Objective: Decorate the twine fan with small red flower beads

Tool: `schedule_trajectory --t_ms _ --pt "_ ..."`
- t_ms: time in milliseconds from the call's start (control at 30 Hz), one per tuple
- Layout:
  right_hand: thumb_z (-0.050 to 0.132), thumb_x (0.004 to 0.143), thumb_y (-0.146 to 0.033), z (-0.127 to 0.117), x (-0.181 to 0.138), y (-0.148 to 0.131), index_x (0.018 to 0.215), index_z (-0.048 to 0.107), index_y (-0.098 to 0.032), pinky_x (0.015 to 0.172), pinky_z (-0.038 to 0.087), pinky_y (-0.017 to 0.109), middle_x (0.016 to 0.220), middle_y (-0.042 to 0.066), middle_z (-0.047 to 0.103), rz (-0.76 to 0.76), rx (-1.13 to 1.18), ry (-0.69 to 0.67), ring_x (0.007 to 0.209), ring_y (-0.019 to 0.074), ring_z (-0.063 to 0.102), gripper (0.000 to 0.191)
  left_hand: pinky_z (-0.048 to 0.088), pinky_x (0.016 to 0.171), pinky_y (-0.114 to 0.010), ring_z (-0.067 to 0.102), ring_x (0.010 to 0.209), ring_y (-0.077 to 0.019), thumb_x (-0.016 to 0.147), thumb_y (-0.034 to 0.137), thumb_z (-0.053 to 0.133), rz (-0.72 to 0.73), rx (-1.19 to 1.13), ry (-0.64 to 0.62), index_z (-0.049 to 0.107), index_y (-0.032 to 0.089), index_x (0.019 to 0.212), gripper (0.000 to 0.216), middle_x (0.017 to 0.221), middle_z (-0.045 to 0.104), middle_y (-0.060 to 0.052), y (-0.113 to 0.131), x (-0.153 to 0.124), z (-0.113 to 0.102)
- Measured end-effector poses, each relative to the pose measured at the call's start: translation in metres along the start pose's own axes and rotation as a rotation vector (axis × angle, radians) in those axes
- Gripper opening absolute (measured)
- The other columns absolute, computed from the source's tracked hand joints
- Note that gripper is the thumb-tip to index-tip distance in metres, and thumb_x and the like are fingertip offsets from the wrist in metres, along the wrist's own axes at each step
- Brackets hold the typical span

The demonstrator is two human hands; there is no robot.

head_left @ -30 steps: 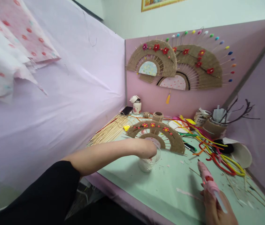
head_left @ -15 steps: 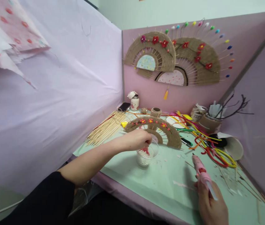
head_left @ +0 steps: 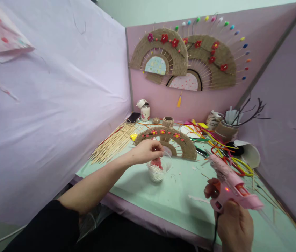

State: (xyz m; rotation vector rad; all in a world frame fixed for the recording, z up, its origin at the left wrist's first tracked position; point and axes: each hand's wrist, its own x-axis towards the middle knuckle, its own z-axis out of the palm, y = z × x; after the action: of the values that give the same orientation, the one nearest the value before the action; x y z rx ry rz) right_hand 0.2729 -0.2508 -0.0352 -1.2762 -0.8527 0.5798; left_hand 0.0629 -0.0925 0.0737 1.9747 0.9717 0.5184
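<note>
My left hand (head_left: 149, 152) is over a clear plastic cup (head_left: 165, 168), thumb and fingers pinched together at its rim. What the fingers hold, if anything, is too small to make out. Small white beads (head_left: 156, 175) fill the lower part of the cup, and a red piece (head_left: 157, 163) lies above them. Wrapped round the handle of a pink hot glue gun (head_left: 225, 175) is my right hand (head_left: 235, 224). The gun's small red light is on and its nozzle points up and left. Behind the cup stands a twine-wrapped fan (head_left: 188, 145) with red flowers, partly hidden by my left hand.
Bamboo sticks (head_left: 111, 143) lie to the left, near a phone (head_left: 133, 117) and a jar (head_left: 145, 112). A twine spool (head_left: 167, 122) stands behind the fan. Colourful pipe cleaners (head_left: 219, 145) and a pot of twigs (head_left: 226, 129) are at the right. Finished fans (head_left: 160, 45) hang on the wall.
My right hand has raised the glue gun and turned it, so that its side shows. My left hand stays at the cup, its fingers slightly higher. The view has shifted a little.
</note>
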Motion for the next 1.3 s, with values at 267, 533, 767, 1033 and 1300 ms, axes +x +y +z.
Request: schedule_trajectory --t_ms 267,533,767,1033,1300 --pt "0.043 0.087 -0.041 0.042 -0.023 -0.014 0.106 0.063 -0.017 0.047 0.037 0.025 0.082 0.007 0.06 0.006 0.17 -0.36 0.058 0.0137 0.047 0.036 0.044 0.062 -0.02 0.055 0.063 -0.007 0.064 0.029 0.081 -0.061 -0.897 0.157 0.068 0.011 0.074 0.024 0.071 0.063 -0.002 -0.014 -0.019 0.008" --pt "0.047 0.084 -0.06 0.066 -0.049 -0.019 0.103 0.063 -0.021 0.044 0.031 0.025 0.074 0.003 0.056 0.087 0.25 -0.469 0.053 0.0125 0.041 0.046 0.04 0.054 -0.013 0.05 0.057 -0.0024 0.059 0.022 0.086 -0.098 -1.274 0.119 0.069 0.01 0.072 0.024 0.073 0.061 -0.002 -0.033 -0.048 0.017" --pt "0.045 0.08 -0.068 0.076 -0.055 -0.028 0.097 0.063 -0.022 0.042 0.03 0.025 0.072 0.004 0.055 0.061 0.229 -0.538 0.052 0.0138 0.04 0.053 0.038 0.053 -0.013 0.045 0.054 -0.0015 0.059 0.022 0.086 -0.056 -1.366 0.062 0.067 0.011 0.073 0.026 0.069 0.056 0.0 -0.04 -0.057 0.021" --pt "0.04 0.078 -0.075 0.077 -0.059 -0.024 0.097 0.061 -0.021 0.04 0.028 0.024 0.074 0.004 0.055 0.12 0.213 -0.545 0.05 0.0121 0.038 0.06 0.039 0.055 -0.014 0.044 0.055 -0.0017 0.059 0.027 0.086 -0.045 -1.34 0.087 0.066 0.012 0.071 0.028 0.071 0.056 0.0 -0.048 -0.06 0.024" --pt "0.044 0.068 -0.083 0.078 -0.051 -0.008 0.094 0.063 -0.021 0.033 0.026 0.023 0.069 0.005 0.056 0.09 0.238 -0.605 0.048 0.0139 0.044 0.07 0.037 0.055 -0.013 0.045 0.056 -0.0017 0.066 0.022 0.081 -0.023 -1.36 0.055 0.064 0.012 0.073 0.021 0.072 0.054 0.0 -0.051 -0.061 0.024"
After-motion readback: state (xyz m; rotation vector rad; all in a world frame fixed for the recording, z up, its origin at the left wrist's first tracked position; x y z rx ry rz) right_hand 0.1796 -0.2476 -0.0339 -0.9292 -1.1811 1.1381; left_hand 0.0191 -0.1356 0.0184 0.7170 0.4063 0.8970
